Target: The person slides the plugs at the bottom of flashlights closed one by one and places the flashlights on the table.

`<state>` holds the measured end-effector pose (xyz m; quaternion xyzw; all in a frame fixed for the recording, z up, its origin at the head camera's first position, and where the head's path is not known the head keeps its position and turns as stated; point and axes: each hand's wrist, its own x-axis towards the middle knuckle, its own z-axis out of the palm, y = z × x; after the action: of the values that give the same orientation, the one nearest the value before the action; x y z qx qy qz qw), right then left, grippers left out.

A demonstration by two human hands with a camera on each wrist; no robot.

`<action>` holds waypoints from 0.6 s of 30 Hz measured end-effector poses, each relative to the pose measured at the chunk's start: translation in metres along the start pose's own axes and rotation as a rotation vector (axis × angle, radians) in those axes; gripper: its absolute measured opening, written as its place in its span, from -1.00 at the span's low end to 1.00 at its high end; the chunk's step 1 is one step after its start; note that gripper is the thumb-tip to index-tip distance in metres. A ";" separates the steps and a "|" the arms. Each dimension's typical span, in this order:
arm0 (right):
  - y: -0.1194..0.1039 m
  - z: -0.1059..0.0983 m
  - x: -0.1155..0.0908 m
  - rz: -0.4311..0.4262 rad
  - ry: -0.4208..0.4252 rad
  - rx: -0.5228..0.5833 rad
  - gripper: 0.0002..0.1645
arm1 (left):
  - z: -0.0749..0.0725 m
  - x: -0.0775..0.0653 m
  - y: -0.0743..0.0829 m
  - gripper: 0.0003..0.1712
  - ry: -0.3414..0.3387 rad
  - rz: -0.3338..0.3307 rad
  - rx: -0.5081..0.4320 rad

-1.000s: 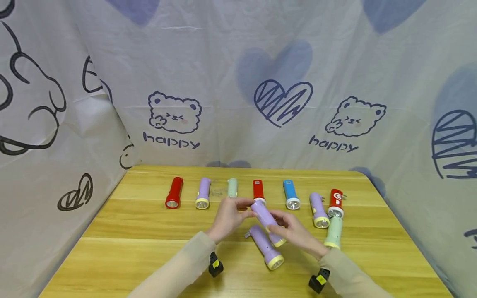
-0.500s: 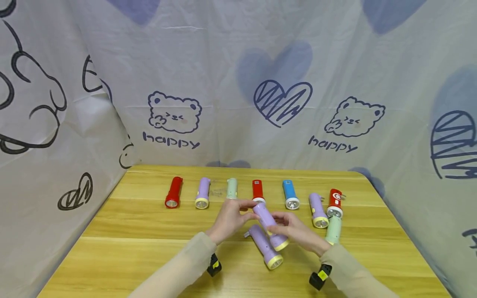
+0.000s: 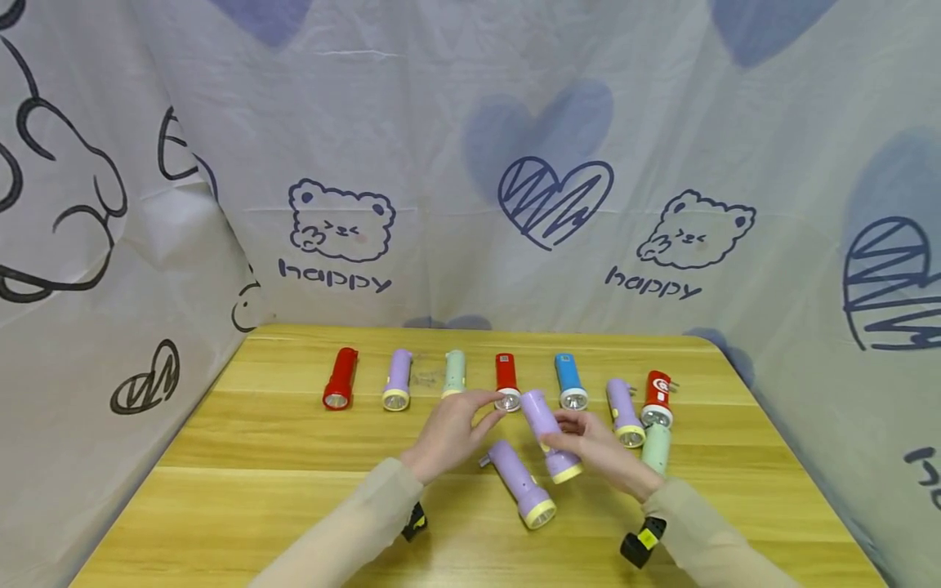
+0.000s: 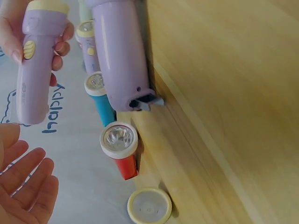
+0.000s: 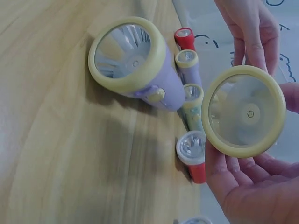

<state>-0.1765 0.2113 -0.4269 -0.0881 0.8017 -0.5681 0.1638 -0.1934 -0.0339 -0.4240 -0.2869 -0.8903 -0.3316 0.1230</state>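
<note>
My right hand (image 3: 599, 449) grips a light purple flashlight (image 3: 542, 418) with a pale yellow head, held tilted above the table. Its lens end (image 5: 243, 112) faces the right wrist camera, and its yellow switch (image 4: 29, 50) shows in the left wrist view. My left hand (image 3: 450, 433) is just left of the flashlight's tail, apart from it. Its fingers (image 4: 35, 179) are loosely spread and hold nothing. Below the hands, a second purple flashlight (image 3: 512, 472) lies on the table, its plug prongs (image 4: 147, 103) folded out at the tail.
A back row holds a red (image 3: 341, 377), a purple (image 3: 398, 379), a pale green (image 3: 455, 371), another red (image 3: 506, 371) and a blue flashlight (image 3: 568, 374). At right, purple (image 3: 622, 402), red (image 3: 657, 389) and green ones (image 3: 657, 449) lie close together. A printed cloth (image 3: 448, 245) hangs behind the wooden table (image 3: 294, 490).
My left hand has let go of the purple flashlight's tail. My right hand has carried it slightly to the right. The flashlight on the table stays in place.
</note>
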 end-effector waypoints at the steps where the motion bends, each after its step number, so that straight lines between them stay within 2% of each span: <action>1: 0.000 -0.001 0.000 0.007 0.016 -0.012 -0.33 | 0.000 0.000 0.000 -0.66 -0.006 0.013 0.031; 9: -0.002 -0.013 -0.002 0.049 0.120 -0.043 -0.37 | 0.000 -0.001 -0.001 -0.64 -0.052 0.093 0.176; 14: 0.004 -0.019 -0.003 0.071 0.146 -0.034 -0.35 | 0.001 -0.002 -0.003 -0.60 -0.074 0.154 0.262; 18: 0.008 -0.023 -0.006 0.063 0.164 -0.080 -0.39 | 0.003 -0.003 -0.004 -0.58 -0.093 0.185 0.294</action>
<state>-0.1792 0.2364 -0.4262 -0.0228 0.8367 -0.5356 0.1118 -0.1933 -0.0357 -0.4291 -0.3614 -0.9037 -0.1717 0.1524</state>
